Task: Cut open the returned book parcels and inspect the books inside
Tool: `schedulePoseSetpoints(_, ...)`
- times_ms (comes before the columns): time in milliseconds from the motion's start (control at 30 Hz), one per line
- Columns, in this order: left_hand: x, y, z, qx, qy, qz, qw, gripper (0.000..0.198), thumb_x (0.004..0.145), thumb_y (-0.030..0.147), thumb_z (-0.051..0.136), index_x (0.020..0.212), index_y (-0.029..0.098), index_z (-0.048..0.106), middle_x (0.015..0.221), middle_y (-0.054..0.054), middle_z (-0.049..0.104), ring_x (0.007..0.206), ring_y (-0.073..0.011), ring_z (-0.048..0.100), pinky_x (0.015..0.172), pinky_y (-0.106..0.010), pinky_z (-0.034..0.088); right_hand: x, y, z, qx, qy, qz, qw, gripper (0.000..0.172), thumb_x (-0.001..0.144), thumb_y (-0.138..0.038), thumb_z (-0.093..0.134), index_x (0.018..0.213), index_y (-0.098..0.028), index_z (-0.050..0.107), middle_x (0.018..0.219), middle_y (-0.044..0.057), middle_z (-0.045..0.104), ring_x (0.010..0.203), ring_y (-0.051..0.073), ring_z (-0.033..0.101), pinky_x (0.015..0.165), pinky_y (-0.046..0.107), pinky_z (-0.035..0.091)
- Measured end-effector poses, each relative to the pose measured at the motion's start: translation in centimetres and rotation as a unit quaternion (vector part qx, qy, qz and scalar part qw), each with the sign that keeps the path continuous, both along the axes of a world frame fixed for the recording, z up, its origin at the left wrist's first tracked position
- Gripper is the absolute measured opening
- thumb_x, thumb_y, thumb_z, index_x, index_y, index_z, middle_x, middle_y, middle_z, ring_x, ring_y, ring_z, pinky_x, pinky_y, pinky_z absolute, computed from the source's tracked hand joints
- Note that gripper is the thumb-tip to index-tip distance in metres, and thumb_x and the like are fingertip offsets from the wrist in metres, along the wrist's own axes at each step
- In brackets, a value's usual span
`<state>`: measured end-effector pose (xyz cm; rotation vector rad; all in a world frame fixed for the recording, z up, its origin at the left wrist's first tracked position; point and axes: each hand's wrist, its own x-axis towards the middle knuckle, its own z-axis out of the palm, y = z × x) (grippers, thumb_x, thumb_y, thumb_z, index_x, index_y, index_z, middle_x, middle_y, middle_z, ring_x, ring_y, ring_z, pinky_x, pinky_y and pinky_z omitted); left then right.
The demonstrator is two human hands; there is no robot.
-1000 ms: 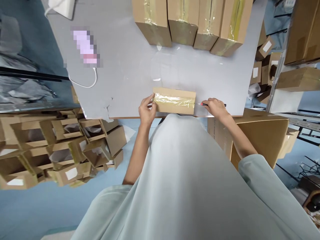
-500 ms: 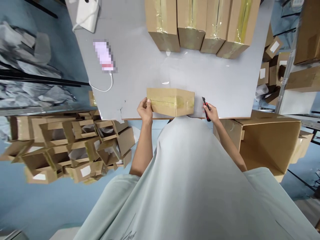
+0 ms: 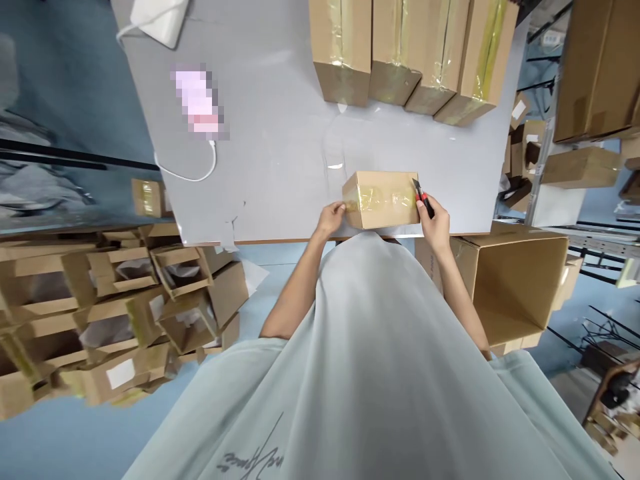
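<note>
A small taped cardboard box [image 3: 384, 200] sits at the near edge of the grey table [image 3: 280, 153], with yellowish tape across the side facing me. At its left end, my left hand [image 3: 332, 219] is closed, thumb and fingers pinching the box's edge. My right hand [image 3: 436, 223] is wrapped around a red and black box cutter [image 3: 424, 199] at the box's right end. The cutter's blade tip lies against or just in front of the box's upper right corner; I cannot tell whether it touches.
Several taped boxes [image 3: 345, 80] stand in a row at the table's far side. A blurred-out phone [image 3: 197, 100] with a white cable and a white device [image 3: 161, 20] lie at left. Opened cartons [image 3: 185, 320] are piled left below the table; a large open carton [image 3: 520, 287] stands right.
The box has turned, so its taped end now faces me more squarely. My right hand has brought the box cutter up to the box's right end. The camera view has shifted.
</note>
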<state>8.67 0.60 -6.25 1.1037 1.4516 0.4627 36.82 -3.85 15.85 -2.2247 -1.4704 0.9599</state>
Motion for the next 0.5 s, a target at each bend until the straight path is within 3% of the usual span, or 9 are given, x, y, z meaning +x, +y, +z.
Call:
schedulePoseSetpoints(67, 1.2, -0.1, 0.6, -0.016, -0.011, -0.031, 0.999, 0.043, 0.092, 0.038, 0.071, 0.127, 0.015, 0.081, 0.132, -0.016, 0.085, 0.126, -0.0346, 0.076, 0.12, -0.054, 0.057, -0.1, -0.9, 0.0, 0.047, -0.022, -0.002, 0.999, 0.052, 0.117, -0.052, 0.049, 0.149, -0.021, 0.075, 0.146, 0.017, 0.079, 0.137, 0.032, 0.073, 0.118, 0.047, 0.058)
schedulePoseSetpoints(133, 1.1, 0.0, 1.9, 0.002, 0.0, -0.064, 0.998, 0.058, 0.086, 0.032, 0.075, 0.142, 0.016, 0.076, 0.147, -0.017, 0.079, 0.136, -0.0378, 0.073, 0.124, -0.056, 0.054, -0.7, -1.9, -0.6, 0.077, -0.047, 0.003, 0.996, 0.049, 0.117, -0.048, 0.05, 0.149, -0.022, 0.077, 0.144, 0.016, 0.081, 0.135, 0.03, 0.075, 0.118, 0.046, 0.058)
schedulePoseSetpoints(267, -1.4, 0.3, 6.4, 0.146, 0.03, -0.136, 0.979, 0.085, 0.087, 0.031, 0.077, 0.168, 0.022, 0.056, 0.172, -0.014, 0.06, 0.151, -0.0361, 0.064, 0.127, -0.051, 0.054, -2.3, -3.2, -1.8, 0.083, -0.12, 0.01, 0.989, 0.047, 0.118, -0.037, 0.047, 0.155, -0.025, 0.074, 0.142, 0.015, 0.081, 0.131, 0.029, 0.076, 0.115, 0.045, 0.06)
schedulePoseSetpoints(400, -3.1, 1.0, 10.7, 0.243, 0.024, -0.214, 0.946, 0.084, 0.09, 0.035, 0.081, 0.169, 0.026, 0.054, 0.171, -0.011, 0.061, 0.156, -0.0373, 0.058, 0.133, -0.055, 0.049, -3.1, -3.1, -1.8, 0.07, -0.155, 0.007, 0.985, 0.048, 0.118, -0.032, 0.046, 0.158, -0.025, 0.071, 0.142, 0.016, 0.08, 0.131, 0.03, 0.075, 0.115, 0.046, 0.059)
schedulePoseSetpoints(500, -3.2, 1.5, 12.0, 0.271, 0.036, -0.249, 0.929, 0.081, 0.09, 0.036, 0.08, 0.167, 0.027, 0.056, 0.167, -0.012, 0.065, 0.154, -0.0402, 0.06, 0.133, -0.058, 0.048, -3.3, -2.8, -1.5, 0.052, -0.173, 0.008, 0.984, 0.049, 0.117, -0.03, 0.046, 0.161, -0.024, 0.069, 0.146, 0.017, 0.078, 0.132, 0.03, 0.074, 0.116, 0.046, 0.057)
